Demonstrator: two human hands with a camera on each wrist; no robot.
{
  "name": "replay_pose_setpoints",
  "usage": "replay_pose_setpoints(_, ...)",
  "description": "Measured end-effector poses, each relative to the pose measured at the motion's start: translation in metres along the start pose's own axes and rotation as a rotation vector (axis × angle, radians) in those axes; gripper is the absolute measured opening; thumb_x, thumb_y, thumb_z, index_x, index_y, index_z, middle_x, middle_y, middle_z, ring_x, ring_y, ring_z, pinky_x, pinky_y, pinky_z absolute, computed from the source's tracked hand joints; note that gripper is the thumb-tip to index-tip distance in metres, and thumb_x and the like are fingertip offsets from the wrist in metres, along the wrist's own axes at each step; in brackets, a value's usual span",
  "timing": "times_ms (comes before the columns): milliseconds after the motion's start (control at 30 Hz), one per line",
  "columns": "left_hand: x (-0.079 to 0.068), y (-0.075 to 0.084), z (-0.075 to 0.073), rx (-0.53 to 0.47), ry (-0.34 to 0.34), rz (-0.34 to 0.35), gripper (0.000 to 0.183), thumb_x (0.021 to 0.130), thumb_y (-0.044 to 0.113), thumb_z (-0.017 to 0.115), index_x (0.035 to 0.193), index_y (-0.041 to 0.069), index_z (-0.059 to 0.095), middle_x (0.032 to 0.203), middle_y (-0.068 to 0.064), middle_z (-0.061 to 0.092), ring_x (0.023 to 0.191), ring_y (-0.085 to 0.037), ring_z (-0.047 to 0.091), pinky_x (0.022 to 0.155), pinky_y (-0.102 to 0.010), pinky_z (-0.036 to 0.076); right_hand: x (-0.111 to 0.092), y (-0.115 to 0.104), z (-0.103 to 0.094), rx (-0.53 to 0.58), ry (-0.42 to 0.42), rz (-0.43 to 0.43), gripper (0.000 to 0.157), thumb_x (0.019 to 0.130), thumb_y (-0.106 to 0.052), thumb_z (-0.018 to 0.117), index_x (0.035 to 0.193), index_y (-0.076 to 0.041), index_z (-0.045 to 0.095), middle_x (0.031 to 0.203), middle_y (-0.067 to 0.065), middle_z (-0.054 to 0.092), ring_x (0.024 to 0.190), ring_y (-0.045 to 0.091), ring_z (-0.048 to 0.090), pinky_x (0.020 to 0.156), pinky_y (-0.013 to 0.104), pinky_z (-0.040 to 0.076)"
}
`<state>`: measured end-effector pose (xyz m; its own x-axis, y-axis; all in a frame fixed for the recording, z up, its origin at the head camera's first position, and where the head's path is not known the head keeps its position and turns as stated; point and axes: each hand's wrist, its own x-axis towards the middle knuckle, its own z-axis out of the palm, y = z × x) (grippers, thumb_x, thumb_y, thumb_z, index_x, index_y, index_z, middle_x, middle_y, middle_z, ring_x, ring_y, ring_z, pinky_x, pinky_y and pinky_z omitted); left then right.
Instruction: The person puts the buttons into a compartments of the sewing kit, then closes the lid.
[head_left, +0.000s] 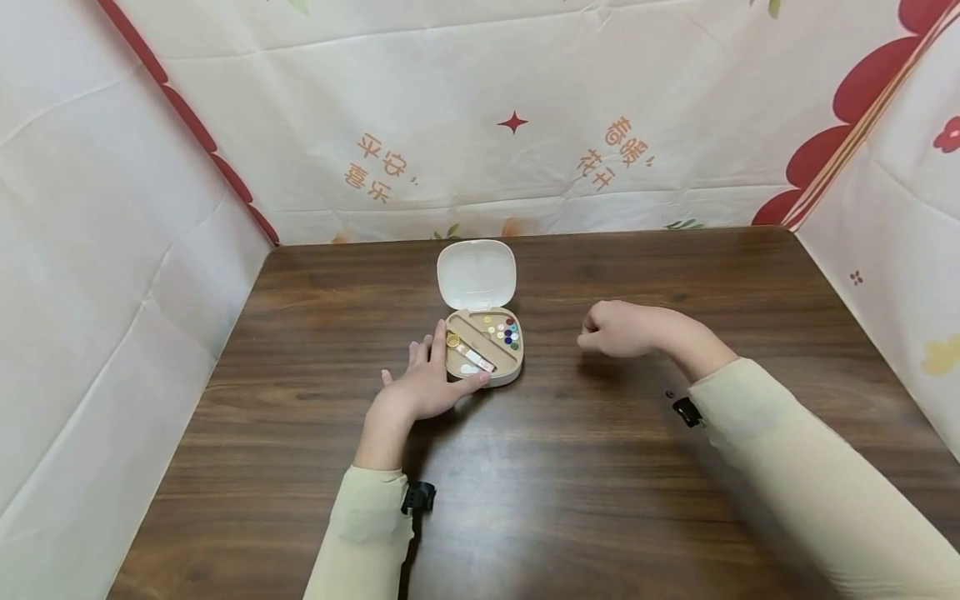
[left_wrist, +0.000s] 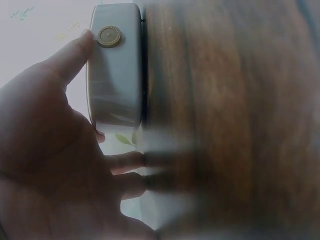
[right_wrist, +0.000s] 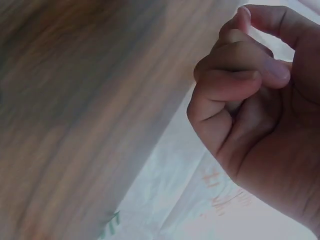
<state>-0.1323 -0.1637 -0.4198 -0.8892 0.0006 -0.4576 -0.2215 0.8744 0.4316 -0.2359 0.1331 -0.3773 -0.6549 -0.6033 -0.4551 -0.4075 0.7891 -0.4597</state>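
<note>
Beige compartmented case [head_left: 513,372] sits just right of the left hand [head_left: 427,383], whose spread fingers touch it; the right hand [head_left: 621,328] is curled, visibly holding nothing.

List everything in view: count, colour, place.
Wood-grain table: 1, brown, across foreground.
Printed fabric: count unclear, whitish, around table.
Rounded plastic case: 1, pale, lid open, on table.
Small round pieces: about ten, multicoloured, inside case, right.
Flat strip: 1, whitish, inside case.
Round piece: 1, yellow, strip's far end.
Whitish pieces: count unclear, case's near left.
Round stud: 1, gold, case front.
Wrist devices: 2, black, wrists.
Sleeves: 2, cream, forearms.
Left hand: 1, touching case.
Right hand: 1, right of case.
</note>
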Motion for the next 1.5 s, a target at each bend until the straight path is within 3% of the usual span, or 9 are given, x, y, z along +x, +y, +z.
replay_pose_setpoints(267, 0.001, -0.002, -0.002, -0.004, -0.007, 0.004, 0.114, 0.079, 0.085, 0.045, 0.155, 0.031, -0.020, 0.167, -0.009, 0.003, 0.154, -0.027, -0.005, 0.110, -0.076, 0.000, 0.024, -0.042, -0.007, -0.085, 0.152, -0.092, 0.016, 0.086, -0.013, 0.058, 0.071, -0.013, 0.065, 0.065, -0.004, 0.056, 0.060, 0.011, 0.048, 0.061, 0.028, 0.041)
replay_pose_setpoints(467, 0.001, -0.002, -0.003, 0.003, -0.002, 0.004, 0.113, 0.079, 0.086, 0.044, 0.155, 0.031, -0.020, 0.167, -0.009, 0.003, 0.154, -0.028, -0.004, 0.110, -0.077, 0.001, 0.048, -0.072, -0.005, -0.117, 0.263, -0.102, 0.013, 0.086, -0.021, 0.069, 0.073, -0.018, 0.068, 0.070, -0.004, 0.063, 0.065, 0.013, 0.054, 0.061, 0.030, 0.045)
replay_pose_setpoints(600, 0.003, -0.001, -0.002, 0.004, -0.008, 0.009, 0.114, 0.078, 0.087, 0.044, 0.155, 0.032, -0.020, 0.167, -0.008, 0.003, 0.154, -0.027, -0.005, 0.109, -0.077, 0.000, 0.064, -0.085, 0.003, -0.174, 0.324, -0.071, 0.011, 0.087, -0.023, 0.067, 0.075, -0.022, 0.069, 0.073, -0.005, 0.064, 0.068, 0.013, 0.057, 0.058, 0.032, 0.045)
replay_pose_setpoints(800, 0.004, 0.001, -0.001, 0.006, -0.008, 0.015, 0.114, 0.078, 0.086, 0.044, 0.155, 0.031, -0.019, 0.167, -0.009, 0.003, 0.154, -0.027, -0.005, 0.109, -0.077, 0.000, 0.079, -0.089, 0.012, -0.277, 0.382, -0.049, 0.019, 0.087, -0.015, 0.058, 0.074, -0.021, 0.069, 0.069, -0.004, 0.064, 0.063, 0.014, 0.058, 0.054, 0.035, 0.046)
replay_pose_setpoints(1033, 0.004, 0.002, -0.002, 0.014, -0.011, 0.009, 0.114, 0.079, 0.086, 0.044, 0.154, 0.031, -0.021, 0.167, -0.009, 0.003, 0.154, -0.027, -0.005, 0.110, -0.077, 0.000, 0.085, -0.084, 0.015, -0.312, 0.421, -0.062, 0.017, 0.088, -0.016, 0.058, 0.077, -0.021, 0.071, 0.069, -0.004, 0.063, 0.064, 0.015, 0.057, 0.055, 0.037, 0.046)
replay_pose_setpoints(1500, 0.003, -0.002, -0.002, 0.009, -0.008, 0.005, 0.113, 0.079, 0.086, 0.044, 0.154, 0.032, -0.021, 0.167, -0.009, 0.002, 0.154, -0.027, -0.005, 0.109, -0.077, -0.001, 0.069, -0.090, 0.001, -0.320, 0.411, -0.085, 0.018, 0.089, -0.018, 0.061, 0.073, -0.021, 0.068, 0.070, -0.003, 0.063, 0.065, 0.015, 0.056, 0.056, 0.034, 0.046)
